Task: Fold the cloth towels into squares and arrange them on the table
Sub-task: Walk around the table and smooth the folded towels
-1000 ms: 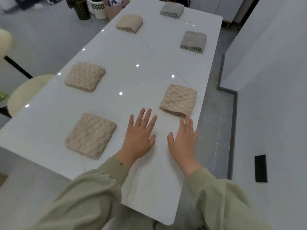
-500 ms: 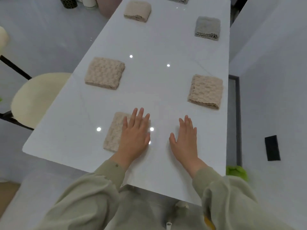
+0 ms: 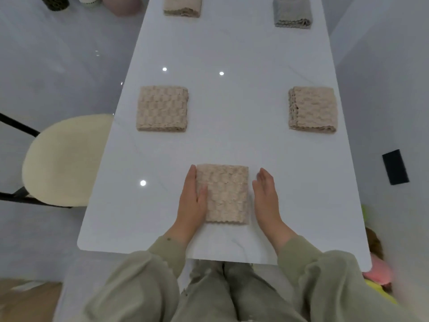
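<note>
Fifth towel (image 3: 224, 194), folded square, at desk (image 3: 232, 140) near edge between flat, straight-fingered left hand (image 3: 191, 201) (touching) and right hand (image 3: 267, 198) (just beside), nothing gripped; four folded towels (image 3: 161, 108) already placed; final alignment apparently left.

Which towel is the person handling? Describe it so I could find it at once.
Look at the long white table, at the end nearest the person. There a folded beige towel lies between the left hand and the right hand. The other towels sit farther up along the table's long sides; this one alone is centred and flanked by hands.
</note>
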Action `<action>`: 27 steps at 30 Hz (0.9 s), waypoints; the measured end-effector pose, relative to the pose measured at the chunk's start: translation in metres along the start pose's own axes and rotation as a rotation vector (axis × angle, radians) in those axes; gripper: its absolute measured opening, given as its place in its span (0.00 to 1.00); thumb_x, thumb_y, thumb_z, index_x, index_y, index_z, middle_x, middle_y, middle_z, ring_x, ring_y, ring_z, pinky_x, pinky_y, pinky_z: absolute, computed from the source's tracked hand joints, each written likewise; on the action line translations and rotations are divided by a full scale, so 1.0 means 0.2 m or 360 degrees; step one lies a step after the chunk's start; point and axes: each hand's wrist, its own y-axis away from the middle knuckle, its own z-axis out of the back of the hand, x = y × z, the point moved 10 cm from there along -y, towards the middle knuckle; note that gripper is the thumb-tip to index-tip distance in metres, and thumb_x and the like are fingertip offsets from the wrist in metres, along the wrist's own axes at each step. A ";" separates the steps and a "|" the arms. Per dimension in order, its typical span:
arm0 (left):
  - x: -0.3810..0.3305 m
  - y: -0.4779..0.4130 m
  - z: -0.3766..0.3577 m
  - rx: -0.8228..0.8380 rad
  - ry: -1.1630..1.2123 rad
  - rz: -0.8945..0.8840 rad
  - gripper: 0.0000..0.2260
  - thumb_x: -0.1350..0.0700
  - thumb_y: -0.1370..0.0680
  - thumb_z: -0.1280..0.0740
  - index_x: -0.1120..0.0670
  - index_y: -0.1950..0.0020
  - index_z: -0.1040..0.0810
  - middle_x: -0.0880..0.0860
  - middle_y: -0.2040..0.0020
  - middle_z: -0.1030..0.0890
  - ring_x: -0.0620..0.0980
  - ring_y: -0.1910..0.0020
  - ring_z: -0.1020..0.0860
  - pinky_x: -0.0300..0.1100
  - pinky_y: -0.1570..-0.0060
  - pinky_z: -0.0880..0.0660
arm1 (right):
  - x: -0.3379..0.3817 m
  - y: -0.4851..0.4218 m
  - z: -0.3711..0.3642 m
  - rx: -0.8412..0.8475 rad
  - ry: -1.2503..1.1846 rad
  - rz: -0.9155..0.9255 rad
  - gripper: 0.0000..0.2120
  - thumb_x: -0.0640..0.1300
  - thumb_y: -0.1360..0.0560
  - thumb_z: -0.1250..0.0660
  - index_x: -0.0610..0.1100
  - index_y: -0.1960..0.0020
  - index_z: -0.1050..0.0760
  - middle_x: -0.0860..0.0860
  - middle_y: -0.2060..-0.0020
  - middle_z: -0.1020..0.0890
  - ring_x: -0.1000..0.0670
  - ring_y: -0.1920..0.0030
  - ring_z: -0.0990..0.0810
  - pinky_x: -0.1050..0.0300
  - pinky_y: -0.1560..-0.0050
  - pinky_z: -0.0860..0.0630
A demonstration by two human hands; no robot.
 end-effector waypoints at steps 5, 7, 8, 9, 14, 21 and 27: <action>-0.01 0.00 -0.05 0.0030 0.0090 0.0008 0.30 0.45 0.23 0.47 0.54 0.23 0.47 0.45 0.25 0.42 0.41 0.27 0.43 0.37 0.28 0.45 | 0.01 0.05 -0.09 -0.0068 0.0099 0.0080 0.23 0.50 0.21 0.43 0.45 0.28 0.37 0.57 0.34 0.29 0.56 0.33 0.32 0.58 0.32 0.35; -0.03 0.02 -0.09 0.0064 0.0086 -0.0008 0.30 0.45 0.23 0.47 0.53 0.23 0.47 0.42 0.28 0.42 0.40 0.28 0.43 0.34 0.30 0.46 | 0.00 0.07 -0.07 -0.0115 0.0135 0.0095 0.23 0.48 0.20 0.43 0.45 0.26 0.39 0.53 0.30 0.32 0.55 0.31 0.34 0.59 0.30 0.38; -0.04 0.02 -0.10 0.0076 0.0087 -0.0013 0.30 0.45 0.23 0.47 0.53 0.23 0.47 0.42 0.28 0.42 0.39 0.28 0.43 0.34 0.31 0.46 | 0.00 0.07 -0.04 -0.0145 0.0143 0.0098 0.22 0.45 0.20 0.43 0.44 0.26 0.39 0.52 0.29 0.33 0.54 0.30 0.35 0.59 0.29 0.39; -0.04 0.03 -0.12 0.0089 0.0092 -0.0014 0.30 0.45 0.23 0.47 0.53 0.23 0.47 0.42 0.28 0.42 0.40 0.28 0.43 0.33 0.31 0.46 | -0.01 0.08 -0.02 -0.0172 0.0155 0.0099 0.22 0.44 0.19 0.43 0.44 0.26 0.39 0.52 0.29 0.33 0.54 0.29 0.35 0.61 0.30 0.40; -0.07 0.08 -0.21 0.0158 0.0126 -0.0030 0.29 0.47 0.23 0.46 0.53 0.23 0.47 0.44 0.26 0.41 0.38 0.28 0.42 0.25 0.34 0.46 | -0.03 0.11 0.02 -0.0212 0.0173 0.0101 0.30 0.52 0.27 0.46 0.44 0.26 0.39 0.51 0.29 0.33 0.54 0.30 0.35 0.61 0.30 0.39; -0.06 0.12 -0.17 0.0147 0.0060 -0.0104 0.28 0.47 0.22 0.47 0.53 0.23 0.47 0.43 0.26 0.42 0.38 0.28 0.42 0.24 0.33 0.47 | -0.06 0.15 0.02 -0.0181 0.0241 0.0122 0.28 0.50 0.24 0.46 0.44 0.25 0.41 0.51 0.27 0.36 0.53 0.28 0.38 0.56 0.27 0.41; -0.06 0.16 -0.21 0.0146 0.0040 -0.0074 0.29 0.47 0.22 0.47 0.53 0.23 0.47 0.43 0.27 0.43 0.38 0.28 0.44 0.25 0.33 0.48 | -0.11 0.20 -0.02 -0.0106 0.0263 0.0136 0.25 0.41 0.20 0.44 0.46 0.24 0.45 0.54 0.27 0.38 0.59 0.29 0.40 0.66 0.31 0.44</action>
